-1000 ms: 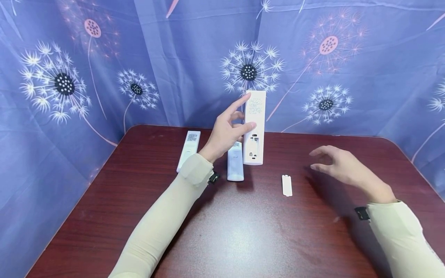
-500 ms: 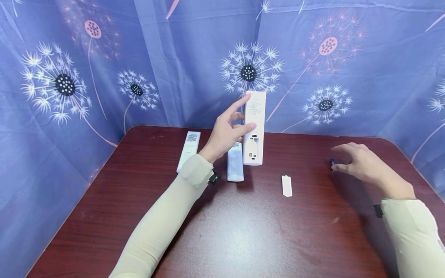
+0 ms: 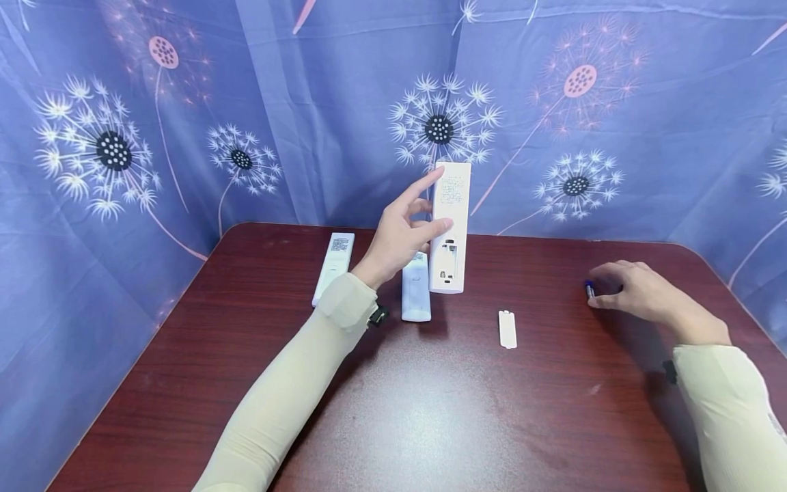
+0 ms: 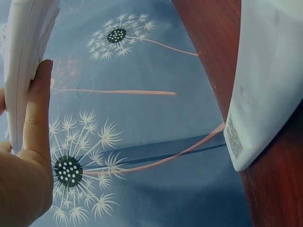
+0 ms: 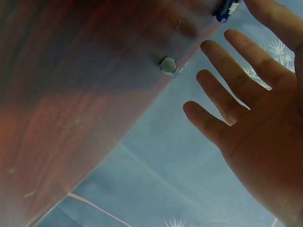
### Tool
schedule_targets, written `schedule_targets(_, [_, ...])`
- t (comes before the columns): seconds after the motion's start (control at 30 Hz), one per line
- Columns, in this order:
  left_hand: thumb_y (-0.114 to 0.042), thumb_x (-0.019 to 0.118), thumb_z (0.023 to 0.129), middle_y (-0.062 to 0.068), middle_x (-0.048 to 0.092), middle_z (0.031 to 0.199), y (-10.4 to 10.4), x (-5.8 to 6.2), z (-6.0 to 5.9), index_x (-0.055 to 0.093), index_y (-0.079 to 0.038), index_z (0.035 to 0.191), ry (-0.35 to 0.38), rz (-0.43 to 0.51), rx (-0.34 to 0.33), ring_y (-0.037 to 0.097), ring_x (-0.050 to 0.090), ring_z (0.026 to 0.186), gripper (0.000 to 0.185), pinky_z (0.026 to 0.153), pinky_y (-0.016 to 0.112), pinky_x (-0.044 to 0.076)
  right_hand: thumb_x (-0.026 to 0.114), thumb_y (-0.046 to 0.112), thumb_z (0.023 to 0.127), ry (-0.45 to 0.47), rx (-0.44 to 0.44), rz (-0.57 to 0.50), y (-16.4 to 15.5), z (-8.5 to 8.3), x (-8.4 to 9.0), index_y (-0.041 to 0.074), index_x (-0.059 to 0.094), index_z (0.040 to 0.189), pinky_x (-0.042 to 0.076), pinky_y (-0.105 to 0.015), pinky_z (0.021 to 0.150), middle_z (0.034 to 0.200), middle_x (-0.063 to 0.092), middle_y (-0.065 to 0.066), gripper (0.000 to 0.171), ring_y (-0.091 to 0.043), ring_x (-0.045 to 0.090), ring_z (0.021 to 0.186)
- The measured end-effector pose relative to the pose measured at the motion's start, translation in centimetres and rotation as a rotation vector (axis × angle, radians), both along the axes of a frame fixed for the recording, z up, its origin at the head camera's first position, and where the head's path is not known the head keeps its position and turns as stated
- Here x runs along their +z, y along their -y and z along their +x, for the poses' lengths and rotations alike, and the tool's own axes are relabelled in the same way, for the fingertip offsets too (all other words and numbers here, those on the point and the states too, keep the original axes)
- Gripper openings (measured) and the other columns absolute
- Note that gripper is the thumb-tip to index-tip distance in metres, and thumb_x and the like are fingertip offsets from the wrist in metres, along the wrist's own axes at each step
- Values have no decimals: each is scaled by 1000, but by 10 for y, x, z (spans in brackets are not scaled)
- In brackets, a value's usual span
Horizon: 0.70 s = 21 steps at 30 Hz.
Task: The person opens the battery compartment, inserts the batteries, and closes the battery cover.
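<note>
Both arms wear long, close-fitting cream sleeves, left sleeve (image 3: pixel 289 389) at lower centre of the frame, right sleeve (image 3: pixel 728 410) at lower right. Each cuff ends at the wrist. A small black strap fitting (image 3: pixel 378 315) sits at each cuff. Both hands are bare.

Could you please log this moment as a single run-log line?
left hand: holds remote upright, battery bay open | right hand: at battery on table | cover: lying loose

White remote (image 3: pixel 450 229), white battery cover (image 3: pixel 507 329), blue battery (image 3: pixel 589 289), dark reddish-brown wood-grain table (image 3: pixel 430 410), blue backdrop curtain (image 3: pixel 307 102) printed with white and pink dandelions, beige sleeves (image 3: pixel 289 396)
</note>
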<state>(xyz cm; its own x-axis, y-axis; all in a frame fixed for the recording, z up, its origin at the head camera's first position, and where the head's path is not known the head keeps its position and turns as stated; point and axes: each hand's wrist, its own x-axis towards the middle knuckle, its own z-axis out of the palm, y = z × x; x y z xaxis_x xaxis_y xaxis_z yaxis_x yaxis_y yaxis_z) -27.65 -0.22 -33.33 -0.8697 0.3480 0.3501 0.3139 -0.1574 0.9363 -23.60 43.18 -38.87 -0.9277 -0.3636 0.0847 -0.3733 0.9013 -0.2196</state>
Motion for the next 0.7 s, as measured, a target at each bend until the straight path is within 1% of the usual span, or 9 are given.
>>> schedule_targets(0.17, [2,75,97,17,65,114,0,0,0,51,-35,160,3,2,-4,27,75,80,77,60,35,60,92,19,82,22,-7,2,-1,-2,-3,-7,72,119,49,-62,91,113,69,-29,49,-51,64,108])
schedule_targets(0.43, [2,75,97,17,64,113,0,1,0,51,-35,159,8,3,-6,27,75,79,77,61,35,61,91,17,81,2,7,-9,-2,-2,-5,-5,75,111,51,-61,87,107,69,-26,40,-49,66,103])
schedule_targets(0.57, [2,76,97,17,64,113,0,0,0,51,-35,159,9,5,-8,27,75,80,77,61,36,61,92,18,81,-3,-3,-12,-2,-3,-7,-2,76,106,51,-57,85,103,70,-21,36,-44,66,100])
schedule_targets(0.7, [2,75,97,17,64,114,0,0,0,51,-35,159,9,8,-9,27,75,80,77,61,35,61,91,21,81,2,-34,-14,-2,-4,-8,-1,75,101,51,-53,83,98,70,-15,33,-39,66,96])
